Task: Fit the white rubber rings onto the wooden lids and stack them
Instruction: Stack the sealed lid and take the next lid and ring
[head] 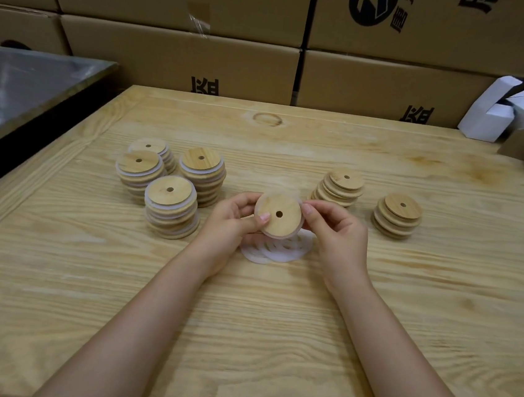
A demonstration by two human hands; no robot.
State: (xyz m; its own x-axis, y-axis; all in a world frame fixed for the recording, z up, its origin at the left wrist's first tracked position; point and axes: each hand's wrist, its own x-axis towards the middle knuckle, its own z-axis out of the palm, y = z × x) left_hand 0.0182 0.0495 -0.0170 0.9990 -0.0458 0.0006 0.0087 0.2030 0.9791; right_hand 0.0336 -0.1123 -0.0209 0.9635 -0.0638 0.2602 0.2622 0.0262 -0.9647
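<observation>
Now we hold one lid (279,214) above the table (274,313), both hands clamped on it.
Left hand (231,219) and right hand (336,230) pinch its rim; loose rings (276,251) lie beneath, ringed stacks (171,185) left, bare stacks (367,203) right.

Worktop (273,328): you have pale wood under your arms, strong wavy grain, matt, with a ring-shaped knot at the far side.
Held lid (280,214): smooth light wood, faint sheen, one drilled hole; a translucent white rubber edge shows around it.
Ringed stacks (170,208): the same smooth wood, with matt white rubber between the discs.
Bare stacks (398,216): wood only, satin finish.
Loose rings (276,251): thin, milky white rubber, matt.
Cartons (178,60): brown cardboard, dull, black print, one glossy tape strip.
Small boxes (522,106): white card, matt.
</observation>
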